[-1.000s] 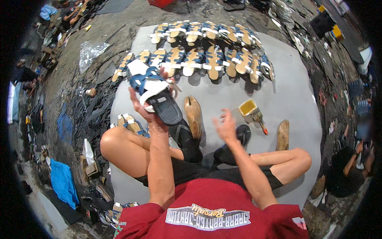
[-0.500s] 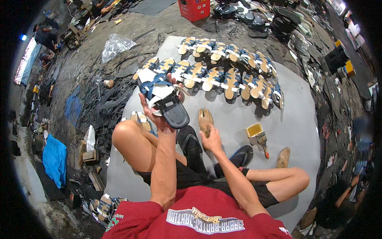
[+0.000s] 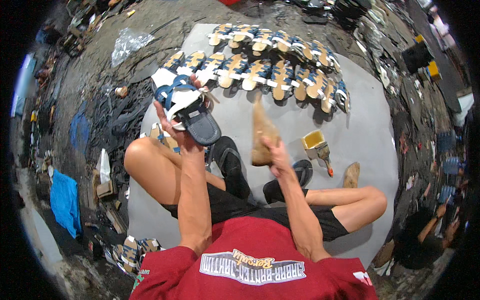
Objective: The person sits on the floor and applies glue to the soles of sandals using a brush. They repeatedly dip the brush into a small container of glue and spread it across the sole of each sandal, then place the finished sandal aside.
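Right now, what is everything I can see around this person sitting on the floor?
Sandal with blue and white straps: one, dark sole, held up in left hand.
Tan insole: one, gripped in right hand.
Finished sandals: about twenty, tan with blue-white straps, two rows on the grey mat.
Glue pot with brush: one, yellow, on mat.
Loose tan sole: one, by right knee.
Blue cloth: one, left floor.
Left hand, right hand: both gripping.

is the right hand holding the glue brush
No, the right hand grips a tan sole, while the brush rests apart across the yellow glue tin on the mat.
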A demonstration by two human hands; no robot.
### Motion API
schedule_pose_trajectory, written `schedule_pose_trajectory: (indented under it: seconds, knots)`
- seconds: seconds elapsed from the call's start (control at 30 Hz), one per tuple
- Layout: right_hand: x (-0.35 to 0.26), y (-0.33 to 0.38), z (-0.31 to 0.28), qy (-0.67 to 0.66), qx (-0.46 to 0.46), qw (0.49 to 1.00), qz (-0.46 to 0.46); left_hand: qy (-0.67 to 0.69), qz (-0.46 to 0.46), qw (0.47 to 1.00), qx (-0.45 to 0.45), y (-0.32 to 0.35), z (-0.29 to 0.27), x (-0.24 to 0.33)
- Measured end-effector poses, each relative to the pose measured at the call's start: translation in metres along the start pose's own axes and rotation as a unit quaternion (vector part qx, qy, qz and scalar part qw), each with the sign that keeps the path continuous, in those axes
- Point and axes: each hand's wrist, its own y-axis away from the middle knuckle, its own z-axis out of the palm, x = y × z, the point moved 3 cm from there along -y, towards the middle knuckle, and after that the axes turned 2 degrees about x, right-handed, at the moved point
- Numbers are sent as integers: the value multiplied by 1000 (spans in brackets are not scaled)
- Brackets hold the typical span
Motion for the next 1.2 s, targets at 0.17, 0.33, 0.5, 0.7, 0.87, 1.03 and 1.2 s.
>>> schedule_pose_trajectory:
  seconds: [0.17,0.33,0.5,0.7,0.87,1.03,1.2]
  knots:
    - [-156,136,43,184,-65,967,-165,-48,54,996,49,-9,7,-15]
    - [-165,180,75,438,-90,870,-209,-85,-1,995,55,-12,60,-48]
    - [-129,140,137,274,14,905,-324,-225,-84,966,94,45,61,-83]
    - [-117,151,148,254,-63,914,-311,-301,-73,941,137,80,67,-37]
    - [-105,154,156,315,-112,885,-322,-290,-61,939,176,97,82,-33]
    - [-88,153,169,338,-144,811,-456,-209,-36,963,168,112,87,-21]
    - [-73,144,204,218,-65,909,-348,-305,42,927,214,115,73,-12]
